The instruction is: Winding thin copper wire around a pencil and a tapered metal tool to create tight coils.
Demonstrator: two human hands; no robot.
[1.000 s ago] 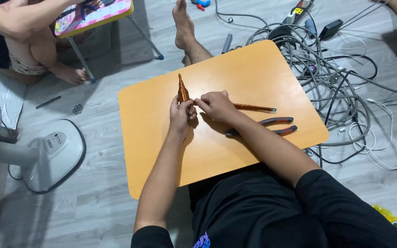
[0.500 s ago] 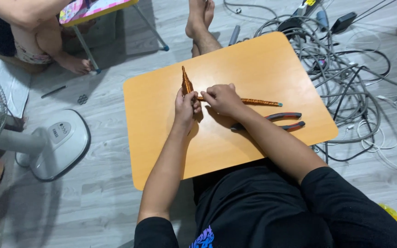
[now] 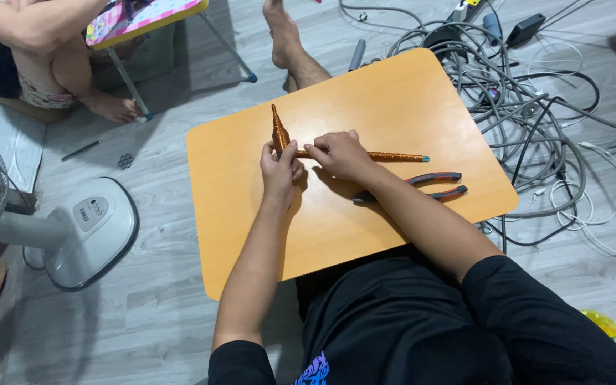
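My left hand (image 3: 280,171) grips the lower end of a stick wrapped in orange-copper wire (image 3: 279,130) that points away from me. My right hand (image 3: 339,154) holds a second wire-wrapped stick (image 3: 393,156) that lies crosswise to the right and ends in a small teal tip. The two sticks meet between my hands, just above the orange table top (image 3: 408,100). Pliers with red-and-black handles (image 3: 433,185) lie on the table beside my right forearm, untouched.
A tangle of grey and white cables (image 3: 522,107) and power adapters covers the floor to the right. A white floor fan (image 3: 87,228) stands at the left. Another person's legs (image 3: 73,78) and a small folding table (image 3: 144,18) are at the top left. My bare foot (image 3: 283,36) lies beyond the table.
The view has shifted a little, so the table sits lower and further right. My hands keep their hold on the two wrapped sticks at the crossing point.
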